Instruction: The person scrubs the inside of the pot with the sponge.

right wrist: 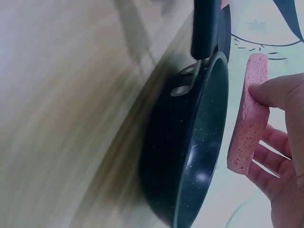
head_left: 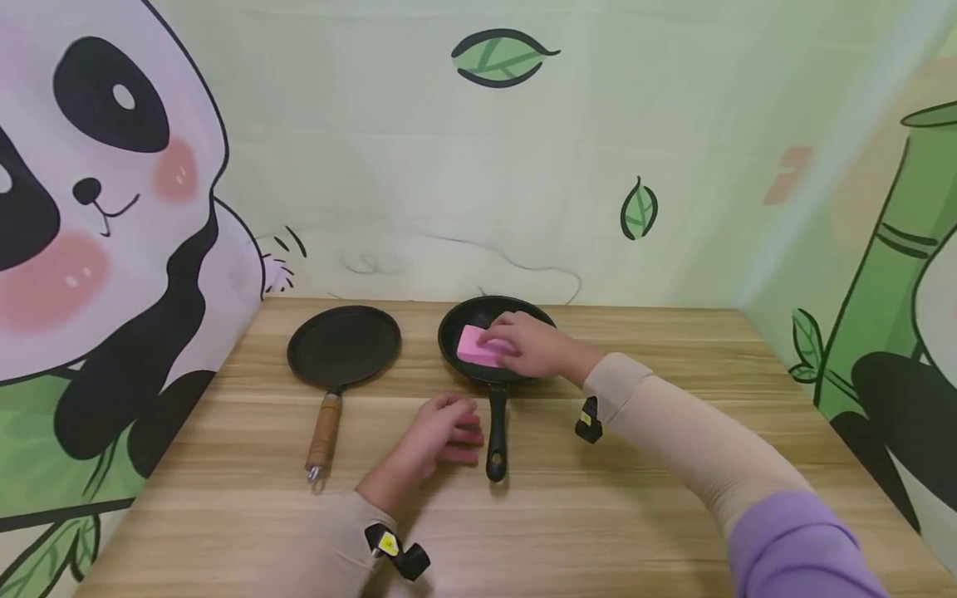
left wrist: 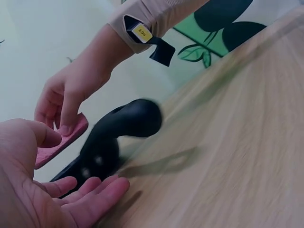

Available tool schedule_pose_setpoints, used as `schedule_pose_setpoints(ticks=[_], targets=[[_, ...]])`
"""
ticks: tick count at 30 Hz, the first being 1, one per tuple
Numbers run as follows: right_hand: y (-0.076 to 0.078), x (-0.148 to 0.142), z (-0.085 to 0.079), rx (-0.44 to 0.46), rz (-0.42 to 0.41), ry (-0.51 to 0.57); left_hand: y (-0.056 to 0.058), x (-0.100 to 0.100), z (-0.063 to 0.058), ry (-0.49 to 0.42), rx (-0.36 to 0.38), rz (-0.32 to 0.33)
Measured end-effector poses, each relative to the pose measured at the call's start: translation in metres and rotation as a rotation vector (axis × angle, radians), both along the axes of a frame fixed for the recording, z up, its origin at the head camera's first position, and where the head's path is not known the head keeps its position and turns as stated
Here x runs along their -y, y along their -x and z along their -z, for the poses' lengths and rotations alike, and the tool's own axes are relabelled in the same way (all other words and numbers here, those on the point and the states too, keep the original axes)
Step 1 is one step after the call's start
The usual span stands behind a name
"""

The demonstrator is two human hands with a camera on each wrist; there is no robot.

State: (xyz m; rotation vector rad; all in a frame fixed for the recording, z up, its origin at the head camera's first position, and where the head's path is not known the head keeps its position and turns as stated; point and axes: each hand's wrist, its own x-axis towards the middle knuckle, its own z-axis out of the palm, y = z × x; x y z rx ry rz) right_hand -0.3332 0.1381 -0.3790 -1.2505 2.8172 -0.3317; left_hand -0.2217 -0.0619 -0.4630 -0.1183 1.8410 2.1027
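Observation:
A pink sponge (head_left: 478, 346) is pinched between the thumb and fingers of my right hand (head_left: 534, 345). It is held over the black frying pan (head_left: 449, 324), above the rim in the right wrist view, where the sponge (right wrist: 250, 118) shows its porous edge. The pan's black handle (head_left: 497, 432) points toward me. My left hand (head_left: 441, 436) hovers just left of that handle, fingers loosely extended and holding nothing. In the left wrist view the left hand (left wrist: 52, 185) lies palm up beside the pan handle (left wrist: 137, 116).
To the left, a flat black griddle pan (head_left: 344, 342) with a wooden handle (head_left: 325, 432) lies on the wooden table (head_left: 598, 515). A cloth backdrop with panda and leaf drawings (head_left: 336, 149) rises behind the table. Each wrist wears a small black camera mount (head_left: 589, 421).

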Motion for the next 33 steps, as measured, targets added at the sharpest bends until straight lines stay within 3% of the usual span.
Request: schedule_pose_setpoints(ticks=[8,14,22,33], targets=[[-0.011,-0.016,0.012,0.071,-0.051,0.021,0.000,-0.013,0.011,-0.077,-0.006,0.141],[-0.014,-0.017,0.019,0.038,-0.117,0.028,-0.001,-0.012,0.019,-0.179,-0.046,0.263],[-0.008,0.003,0.024,-0.048,-0.171,0.056,-0.002,-0.015,0.023,-0.201,-0.107,0.287],[0.015,0.046,0.024,-0.054,-0.111,-0.013,-0.003,-0.021,0.027,-0.216,-0.095,0.293]])
